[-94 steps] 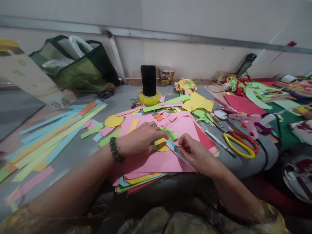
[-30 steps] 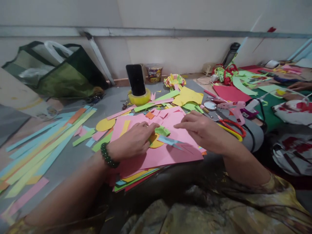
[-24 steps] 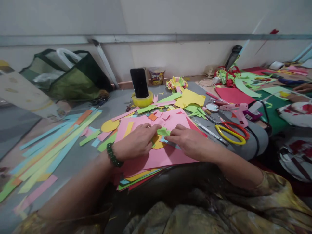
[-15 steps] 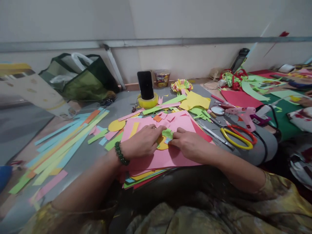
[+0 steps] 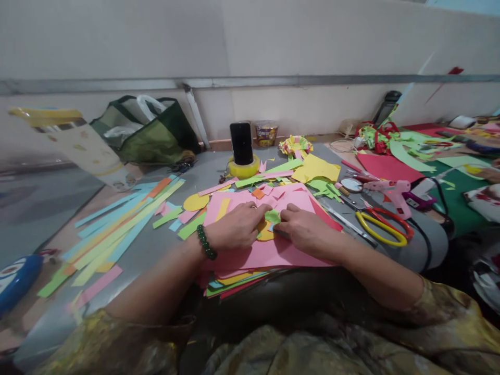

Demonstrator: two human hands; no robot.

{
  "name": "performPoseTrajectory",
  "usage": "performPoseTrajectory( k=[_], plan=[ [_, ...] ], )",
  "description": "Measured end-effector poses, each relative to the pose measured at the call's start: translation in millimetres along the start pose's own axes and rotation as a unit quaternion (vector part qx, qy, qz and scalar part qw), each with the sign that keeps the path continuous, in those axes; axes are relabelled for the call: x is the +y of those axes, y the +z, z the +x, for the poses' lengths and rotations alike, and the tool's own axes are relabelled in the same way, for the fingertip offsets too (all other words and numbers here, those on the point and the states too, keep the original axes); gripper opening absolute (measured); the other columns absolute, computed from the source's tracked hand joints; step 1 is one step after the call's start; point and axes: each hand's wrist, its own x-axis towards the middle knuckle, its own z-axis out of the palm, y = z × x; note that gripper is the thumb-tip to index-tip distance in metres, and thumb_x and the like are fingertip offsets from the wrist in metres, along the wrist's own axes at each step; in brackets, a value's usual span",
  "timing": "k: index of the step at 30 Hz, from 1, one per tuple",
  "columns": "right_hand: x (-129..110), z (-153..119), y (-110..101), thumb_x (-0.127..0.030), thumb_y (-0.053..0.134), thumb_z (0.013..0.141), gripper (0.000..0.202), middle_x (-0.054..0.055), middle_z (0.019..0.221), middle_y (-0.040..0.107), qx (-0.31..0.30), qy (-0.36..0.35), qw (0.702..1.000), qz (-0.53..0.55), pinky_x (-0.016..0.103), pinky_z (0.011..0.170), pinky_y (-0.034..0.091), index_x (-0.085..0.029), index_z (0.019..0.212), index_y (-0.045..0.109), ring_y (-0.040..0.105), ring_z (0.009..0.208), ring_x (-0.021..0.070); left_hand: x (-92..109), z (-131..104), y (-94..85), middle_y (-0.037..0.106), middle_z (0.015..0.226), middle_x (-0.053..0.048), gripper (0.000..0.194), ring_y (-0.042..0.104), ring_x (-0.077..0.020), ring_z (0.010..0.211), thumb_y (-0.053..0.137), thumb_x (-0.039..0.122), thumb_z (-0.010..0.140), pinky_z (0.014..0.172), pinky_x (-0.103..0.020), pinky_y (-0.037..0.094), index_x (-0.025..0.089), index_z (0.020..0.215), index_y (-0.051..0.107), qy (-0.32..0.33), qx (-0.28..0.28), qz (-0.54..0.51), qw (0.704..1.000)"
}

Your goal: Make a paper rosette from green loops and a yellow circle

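Closing in from the right, the bare right hand (image 5: 308,229) came down beside the bare left hand (image 5: 240,226) near the middle of the frame, where a moment earlier it was lifted away; its bent fingertips now covered most of the narrow light-blue paper strip (image 5: 272,227), seemingly pinching or pressing it at the edge of the orange-yellow paper circle (image 5: 266,234); that brought both hands to work on one small spot. The left fingers were curled, their tips down at the circle and the curled light-green paper piece (image 5: 273,215); whether they gripped or merely pressed, I could not tell.

The circle lay on large pink paper sheets (image 5: 250,258) at centre, atop other coloured sheets; long multicoloured paper strips (image 5: 128,224) fanned across the grey tabletop (image 5: 150,260) at left; scissors with yellow and red handles (image 5: 390,241) and a pink glue gun (image 5: 394,191) lay at right.

A black phone (image 5: 241,143) leaned upright at a yellow tape roll (image 5: 245,169) in the upper centre; a green bag (image 5: 156,130) stood at upper left; a pale wall (image 5: 312,41) with a metal rail (image 5: 273,81) ran behind; another person's hand (image 5: 489,174) showed at the right edge.
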Motion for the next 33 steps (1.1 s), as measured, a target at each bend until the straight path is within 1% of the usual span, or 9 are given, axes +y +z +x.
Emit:
performPoseTrajectory(
  k=[7,12,15,18,23,27,29,32,33],
  plan=[
    [-4,-1,0,-0.01,0.045,0.097,0.035,0.017,0.101,0.067,0.006,-0.003,1.0,0.003,0.034,0.08,0.041,-0.012,0.115,0.075,0.052,0.102,0.0266,1,1,0.6,0.068,0.104,-0.014,0.043,0.061,-0.0287,0.098,0.042,0.013,0.086,0.086,-0.041,0.048,0.014,0.128,0.051,-0.004,0.008,0.004,1.0],
    [-3,-3,3,-0.009,0.046,0.096,0.037,0.015,0.098,0.067,0.031,-0.012,0.999,0.032,0.033,0.078,0.042,-0.017,0.119,0.075,0.053,0.1,0.0257,-2,2,5.5,0.07,0.102,-0.013,0.04,0.062,-0.0287,0.1,0.042,0.016,0.088,0.086,-0.041,0.049,0.015,0.126,0.052,0.012,0.031,-0.003,0.999],
    [1,-5,-4,-0.004,0.046,0.093,0.04,0.013,0.098,0.067,0.038,-0.017,0.998,0.045,0.032,0.08,0.042,-0.018,0.118,0.075,0.054,0.099,0.0245,-1,2,4.8,0.07,0.101,-0.013,0.042,0.063,-0.0289,0.101,0.043,0.015,0.087,0.086,-0.04,0.049,0.015,0.128,0.051,0.01,0.029,0.003,1.0],
    [3,-9,-14,-0.004,0.05,0.092,0.037,0.013,0.097,0.067,0.063,-0.005,0.997,0.04,0.033,0.081,0.042,-0.018,0.115,0.076,0.053,0.1,0.0254,1,1,1.3,0.07,0.103,-0.012,0.045,0.063,-0.0287,0.103,0.045,0.013,0.084,0.087,-0.039,0.05,0.016,0.129,0.051,-0.004,0.018,0.006,1.0],
    [-6,-11,-15,-0.005,0.053,0.091,0.033,0.015,0.095,0.067,0.005,0.016,1.0,0.003,0.032,0.074,0.042,-0.017,0.105,0.079,0.055,0.099,0.0273,4,1,-0.2,0.07,0.103,-0.013,0.05,0.064,-0.0292,0.101,0.045,0.013,0.084,0.084,-0.039,0.05,0.016,0.133,0.049,-0.011,0.019,0.012,1.0],
    [-10,-10,-8,-0.002,0.051,0.088,0.035,0.017,0.097,0.069,-0.005,0.012,1.0,-0.003,0.034,0.078,0.046,-0.013,0.106,0.079,0.057,0.101,0.0275,2,1,1.8,0.071,0.101,-0.013,0.053,0.064,-0.0298,0.1,0.046,0.012,0.081,0.084,-0.039,0.05,0.014,0.134,0.05,-0.004,0.021,0.011,1.0],
    [-5,-10,-10,0.0,0.05,0.086,0.038,0.016,0.097,0.071,0.024,-0.005,0.999,0.02,0.035,0.081,0.049,-0.012,0.107,0.078,0.058,0.1,0.0264,-6,0,-1.5,0.072,0.107,-0.013,0.055,0.065,-0.0281,0.103,0.045,0.011,0.079,0.088,-0.039,0.05,0.015,0.134,0.051,0.013,0.022,-0.035,0.999],
    [12,-10,-23,-0.002,0.046,0.087,0.042,0.013,0.097,0.074,0.167,-0.031,0.983,0.074,0.036,0.085,0.051,-0.016,0.114,0.075,0.061,0.098,0.0237,-28,-5,-15.6,0.071,0.119,-0.009,0.059,0.064,-0.0219,0.107,0.043,0.011,0.079,0.093,-0.036,0.049,0.018,0.137,0.049,0.038,0.068,-0.151,0.986],
    [20,-8,-29,-0.003,0.044,0.087,0.043,0.012,0.097,0.074,0.216,-0.031,0.972,0.09,0.035,0.085,0.052,-0.016,0.114,0.075,0.063,0.096,0.023,-37,-8,-21.8,0.071,0.117,-0.008,0.058,0.064,-0.0207,0.106,0.042,0.013,0.08,0.092,-0.035,0.049,0.018,0.137,0.049,0.015,0.104,-0.175,0.979]
  ],
)
